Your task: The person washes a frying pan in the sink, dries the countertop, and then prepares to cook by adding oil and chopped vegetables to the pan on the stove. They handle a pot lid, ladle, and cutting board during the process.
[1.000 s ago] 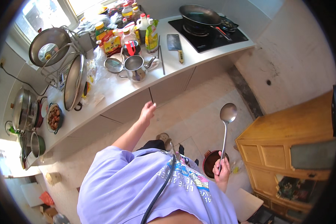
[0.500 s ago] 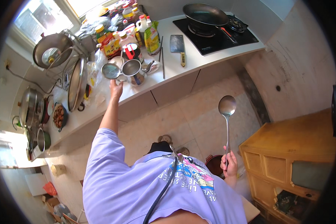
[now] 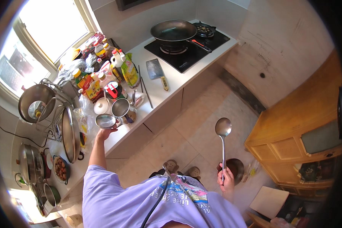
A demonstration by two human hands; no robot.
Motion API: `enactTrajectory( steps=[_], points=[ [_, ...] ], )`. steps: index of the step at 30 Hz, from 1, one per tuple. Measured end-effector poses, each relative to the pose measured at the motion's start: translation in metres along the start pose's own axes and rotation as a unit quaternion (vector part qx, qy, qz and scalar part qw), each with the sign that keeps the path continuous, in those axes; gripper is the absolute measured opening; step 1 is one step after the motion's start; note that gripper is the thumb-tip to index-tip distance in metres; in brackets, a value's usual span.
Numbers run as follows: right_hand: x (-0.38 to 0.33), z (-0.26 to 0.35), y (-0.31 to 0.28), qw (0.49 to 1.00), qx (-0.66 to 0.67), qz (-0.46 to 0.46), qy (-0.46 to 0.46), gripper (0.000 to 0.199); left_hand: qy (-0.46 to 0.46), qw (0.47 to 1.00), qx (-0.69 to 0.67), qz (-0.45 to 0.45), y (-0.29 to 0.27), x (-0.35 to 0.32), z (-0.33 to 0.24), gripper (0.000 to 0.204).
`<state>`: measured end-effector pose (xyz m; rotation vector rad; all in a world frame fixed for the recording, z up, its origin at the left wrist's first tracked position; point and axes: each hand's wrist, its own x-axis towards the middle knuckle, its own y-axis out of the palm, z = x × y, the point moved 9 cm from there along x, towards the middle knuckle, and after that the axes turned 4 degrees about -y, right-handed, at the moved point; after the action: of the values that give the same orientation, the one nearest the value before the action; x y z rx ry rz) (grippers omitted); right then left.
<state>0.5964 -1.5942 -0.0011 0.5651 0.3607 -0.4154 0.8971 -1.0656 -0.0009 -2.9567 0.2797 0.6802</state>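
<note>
Well, the ladle [image 3: 223, 127] pointed bowl-up over the floor, its handle clasped in the right hand [image 3: 226, 179]. The left hand [image 3: 106, 133] was at the tabletop's [image 3: 176, 80] edge, against the pot [image 3: 120, 108] and its round lid [image 3: 105, 121]; with the fingers partly hidden, I could not tell whether they gripped. Farther along lay chopsticks [image 3: 147, 93] and a cleaver [image 3: 154, 69], then a wok [image 3: 173, 31] on the stove [image 3: 182, 64].
</note>
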Motion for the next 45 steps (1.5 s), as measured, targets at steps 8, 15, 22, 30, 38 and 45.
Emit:
enactTrajectory(
  steps=[8, 15, 22, 30, 38, 45],
  points=[
    [-0.044, -0.025, -0.047, 0.996, -0.026, -0.059, -0.065, 0.029, 0.119, 0.987, -0.086, -0.072, 0.075, -0.008, -0.023, 0.026],
    [-0.130, -0.063, -0.137, 0.985, 0.004, -0.167, -0.046, 0.028, 0.110, 0.957, -0.194, 0.185, 0.224, -0.024, 0.013, 0.028],
    [-0.186, -0.141, -0.274, 0.934, 0.032, -0.349, -0.065, 0.033, -0.015, 0.910, -0.230, 0.344, 0.411, -0.041, 0.102, 0.030],
    [-0.121, -0.259, -0.441, 0.872, 0.000, -0.486, -0.052, 0.033, -0.035, 0.904, -0.139, 0.402, 0.570, 0.012, 0.278, 0.022],
    [-0.021, -0.360, -0.598, 0.810, -0.190, -0.553, -0.042, 0.040, 0.004, 0.860, -0.077, 0.505, 0.679, 0.090, 0.422, 0.032],
    [0.026, -0.361, -0.654, 0.749, -0.358, -0.557, -0.019, 0.041, 0.049, 0.832, 0.000, 0.552, 0.733, 0.135, 0.484, 0.039]
  ],
)
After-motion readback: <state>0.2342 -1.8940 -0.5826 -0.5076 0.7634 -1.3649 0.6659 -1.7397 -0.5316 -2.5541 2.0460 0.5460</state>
